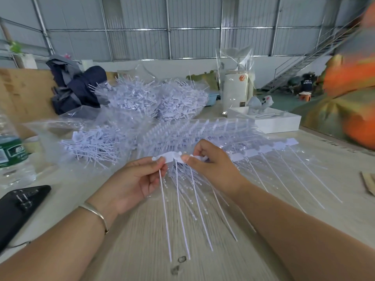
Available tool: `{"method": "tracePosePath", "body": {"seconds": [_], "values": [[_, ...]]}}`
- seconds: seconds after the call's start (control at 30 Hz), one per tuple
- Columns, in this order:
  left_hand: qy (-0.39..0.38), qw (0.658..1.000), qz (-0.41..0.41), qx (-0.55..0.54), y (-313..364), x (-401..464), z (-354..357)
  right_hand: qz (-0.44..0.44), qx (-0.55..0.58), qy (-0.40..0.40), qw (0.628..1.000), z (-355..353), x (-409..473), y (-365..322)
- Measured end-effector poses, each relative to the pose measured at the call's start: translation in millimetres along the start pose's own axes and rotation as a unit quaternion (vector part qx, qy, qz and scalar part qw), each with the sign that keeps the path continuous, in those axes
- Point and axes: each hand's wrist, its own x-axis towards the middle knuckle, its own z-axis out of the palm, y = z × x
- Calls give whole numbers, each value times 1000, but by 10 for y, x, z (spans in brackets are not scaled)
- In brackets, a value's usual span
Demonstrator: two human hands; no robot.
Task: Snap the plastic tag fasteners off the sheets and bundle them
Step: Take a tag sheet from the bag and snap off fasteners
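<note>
Both forearms enter from the bottom edge over the wooden table (142, 230). Behind my hands lie two loose heaps of detached fasteners: a large rear heap (150, 98) and a smaller one (95, 142) at left, both on clear plastic. Between them and my hands lies a stack of sheets (203, 130). One fastener sheet (253, 153) is lifted above the table. My left hand (134, 183) pinches a tag (169, 157) at the sheet's end, fingers curled. My right hand (211, 165) pinches the adjoining tag, fingers curled. Roughly four white strands (180, 209) hang below my hands. One bracelet (97, 213) circles my left wrist.
</note>
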Motion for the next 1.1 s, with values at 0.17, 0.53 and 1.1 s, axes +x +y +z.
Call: {"method": "tracePosePath", "body": {"seconds": [0.17,0.53,1.1], "values": [[-70,997,-27,-18,-17,-16,0,-30,50,-38,998,12,-24,-106],[-157,986,-52,25,-19,-80,96,-50,48,-72,995,63,-54,-229],[-38,999,-38,-11,76,-36,143,-57,-138,75,986,-34,11,-186]]}}
